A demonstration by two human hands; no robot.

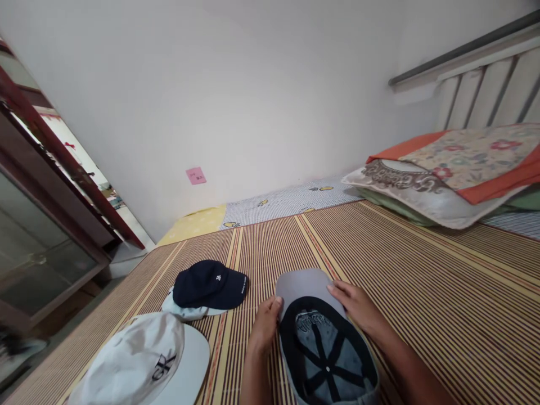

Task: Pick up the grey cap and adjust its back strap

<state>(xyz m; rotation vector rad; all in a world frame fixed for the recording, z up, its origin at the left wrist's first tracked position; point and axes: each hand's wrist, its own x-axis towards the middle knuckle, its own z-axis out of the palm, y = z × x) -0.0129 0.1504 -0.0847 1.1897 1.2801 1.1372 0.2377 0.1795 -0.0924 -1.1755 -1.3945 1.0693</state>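
Note:
A grey baseball cap [310, 286] lies upside down in front of me, its brim pointing away and its dark inside with crossing seam bands facing up. My left hand [266, 323] grips the cap's left edge where brim and crown meet. On the right side of the brim, my right hand [354, 304] pinches the edge between thumb and fingers. To the left rests a white cap [135, 354] with dark letters on its front, brim to the right. Beyond it, a navy cap [206, 284] sits on top of a pale cap [185, 311] that is mostly hidden.
A striped bamboo mat [405, 270] covers the bed under the caps. Stacked pillows [422, 191] with a floral, orange-edged cover [476, 152] lie at the right by the white headboard [493, 90]. A pink note [196, 175] is on the wall; a glass-paned door [37, 242] stands left.

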